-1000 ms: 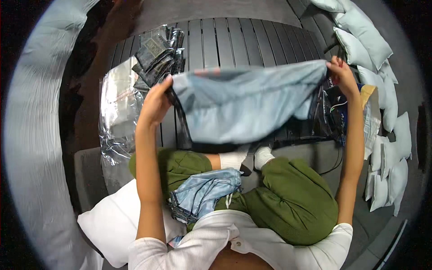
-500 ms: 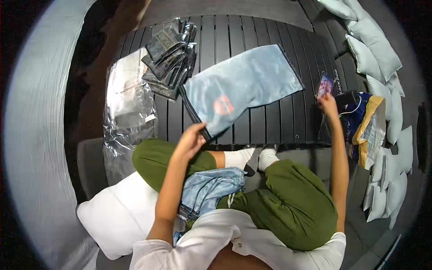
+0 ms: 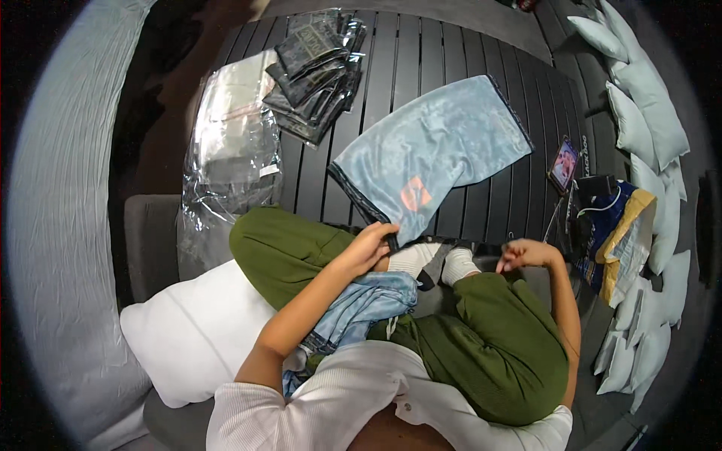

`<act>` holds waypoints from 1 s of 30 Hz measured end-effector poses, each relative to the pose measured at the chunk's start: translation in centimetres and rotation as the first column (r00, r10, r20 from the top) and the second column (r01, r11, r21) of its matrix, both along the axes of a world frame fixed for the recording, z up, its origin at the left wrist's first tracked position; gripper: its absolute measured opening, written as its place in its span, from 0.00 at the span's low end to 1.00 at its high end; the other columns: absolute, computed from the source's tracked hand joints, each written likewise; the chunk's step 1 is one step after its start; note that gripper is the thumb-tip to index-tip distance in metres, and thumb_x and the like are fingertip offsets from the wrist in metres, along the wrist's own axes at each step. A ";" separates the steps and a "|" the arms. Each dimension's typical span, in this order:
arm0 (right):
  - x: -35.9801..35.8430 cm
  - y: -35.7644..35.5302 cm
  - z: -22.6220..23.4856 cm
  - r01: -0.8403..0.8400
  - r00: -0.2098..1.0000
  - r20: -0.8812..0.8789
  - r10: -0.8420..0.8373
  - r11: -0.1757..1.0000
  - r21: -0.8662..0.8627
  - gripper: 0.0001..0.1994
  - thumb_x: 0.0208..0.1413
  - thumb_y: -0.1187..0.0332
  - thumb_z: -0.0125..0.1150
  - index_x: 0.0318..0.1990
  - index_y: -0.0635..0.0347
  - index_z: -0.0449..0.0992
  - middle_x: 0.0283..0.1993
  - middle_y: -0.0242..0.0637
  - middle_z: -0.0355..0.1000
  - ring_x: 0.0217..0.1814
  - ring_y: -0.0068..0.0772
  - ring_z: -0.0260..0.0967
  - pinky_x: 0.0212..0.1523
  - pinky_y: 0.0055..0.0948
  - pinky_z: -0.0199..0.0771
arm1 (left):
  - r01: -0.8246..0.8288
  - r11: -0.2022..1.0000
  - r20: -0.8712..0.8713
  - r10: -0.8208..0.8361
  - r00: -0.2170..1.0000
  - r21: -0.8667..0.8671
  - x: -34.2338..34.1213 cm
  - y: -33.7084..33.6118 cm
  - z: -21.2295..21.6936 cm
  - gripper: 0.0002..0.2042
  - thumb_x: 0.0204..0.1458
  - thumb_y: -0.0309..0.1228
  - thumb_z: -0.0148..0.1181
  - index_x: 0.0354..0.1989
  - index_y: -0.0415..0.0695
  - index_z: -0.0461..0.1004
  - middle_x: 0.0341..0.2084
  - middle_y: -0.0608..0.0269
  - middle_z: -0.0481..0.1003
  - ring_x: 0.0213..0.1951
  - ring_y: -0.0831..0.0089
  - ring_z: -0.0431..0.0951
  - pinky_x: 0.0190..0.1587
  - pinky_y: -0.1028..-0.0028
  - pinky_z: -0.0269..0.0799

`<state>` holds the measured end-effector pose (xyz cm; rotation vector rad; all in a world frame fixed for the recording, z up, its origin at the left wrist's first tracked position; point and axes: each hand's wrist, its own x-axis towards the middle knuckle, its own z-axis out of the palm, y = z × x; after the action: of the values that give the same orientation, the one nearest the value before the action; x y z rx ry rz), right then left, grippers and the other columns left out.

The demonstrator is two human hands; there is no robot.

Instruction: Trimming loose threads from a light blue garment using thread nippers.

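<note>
A folded light blue cloth (image 3: 444, 143) with dark edging and an orange patch lies across the slatted black table. My left hand (image 3: 374, 244) pinches its near corner at the table's front edge. Above my right knee, my right hand (image 3: 524, 255) holds nothing that I can see; its fingers are loosely bent and apart. A phone (image 3: 562, 165) with a lit screen stands near the table's right edge, away from that hand. Bunched in my lap is another light blue cloth (image 3: 368, 301), partly under my left forearm.
Dark plastic-wrapped packets (image 3: 312, 75) are piled at the table's far left. Beside them lies a clear plastic bag (image 3: 233, 128) with pale contents. A blue and yellow bag (image 3: 620, 233) sits at the right, near several pale cushions (image 3: 647, 105). A white pillow (image 3: 199, 334) rests by my left side.
My right hand has left the phone and come back toward my right knee. My left hand, still on the cloth's corner, appears farther right; the whole view has shifted somewhat.
</note>
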<state>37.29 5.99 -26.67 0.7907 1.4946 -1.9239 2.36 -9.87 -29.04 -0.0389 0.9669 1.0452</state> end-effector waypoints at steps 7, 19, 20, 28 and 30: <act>0.3 2.1 -2.3 0.020 0.955 0.030 -0.295 0.167 0.986 0.12 0.46 0.69 0.55 0.30 0.67 0.60 0.32 0.52 0.63 0.35 0.54 0.62 0.37 0.41 0.63 | 0.074 0.996 0.019 -0.075 0.997 0.041 1.6 -0.7 -1.2 0.08 0.49 0.30 0.54 0.28 0.48 0.59 0.30 0.71 0.64 0.34 0.82 0.63 0.37 0.79 0.59; -2.6 1.0 -0.3 -0.041 0.857 0.023 -0.515 -0.023 0.999 0.22 0.46 0.52 0.58 0.31 0.65 0.64 0.30 0.50 0.67 0.35 0.53 0.66 0.32 0.45 0.64 | -0.133 0.990 0.544 0.088 0.835 0.045 1.3 -0.5 -2.2 0.15 0.53 0.37 0.48 0.43 0.38 0.66 0.45 0.55 0.69 0.46 0.67 0.68 0.52 0.67 0.60; -3.5 1.0 0.4 -0.048 0.860 0.055 -0.508 0.026 0.999 0.20 0.45 0.54 0.59 0.32 0.65 0.65 0.31 0.48 0.67 0.36 0.52 0.65 0.33 0.44 0.64 | -0.143 0.987 0.664 0.055 0.746 0.078 0.9 -0.2 -2.3 0.19 0.55 0.40 0.43 0.48 0.38 0.63 0.47 0.55 0.68 0.48 0.64 0.68 0.55 0.65 0.57; -9.7 -1.4 4.8 0.492 0.870 -0.339 -0.357 0.595 0.636 0.08 0.45 0.71 0.58 0.33 0.63 0.71 0.32 0.39 0.69 0.40 0.36 0.65 0.42 0.29 0.65 | -0.145 0.978 0.481 0.056 0.875 0.150 3.2 2.2 0.5 0.21 0.55 0.43 0.43 0.52 0.42 0.60 0.47 0.61 0.67 0.52 0.67 0.65 0.54 0.63 0.59; -12.3 -2.2 7.8 0.182 0.877 -0.478 0.053 0.883 0.432 0.10 0.48 0.72 0.55 0.39 0.62 0.72 0.35 0.38 0.71 0.41 0.31 0.67 0.41 0.27 0.67 | -0.092 0.970 0.535 -0.044 0.843 0.225 3.5 2.8 0.4 0.21 0.55 0.44 0.43 0.51 0.42 0.61 0.47 0.62 0.67 0.52 0.67 0.65 0.52 0.62 0.61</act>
<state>24.96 3.80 -18.86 0.5789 2.3261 -1.9188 5.89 -7.05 -28.63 -0.1360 0.3218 1.0888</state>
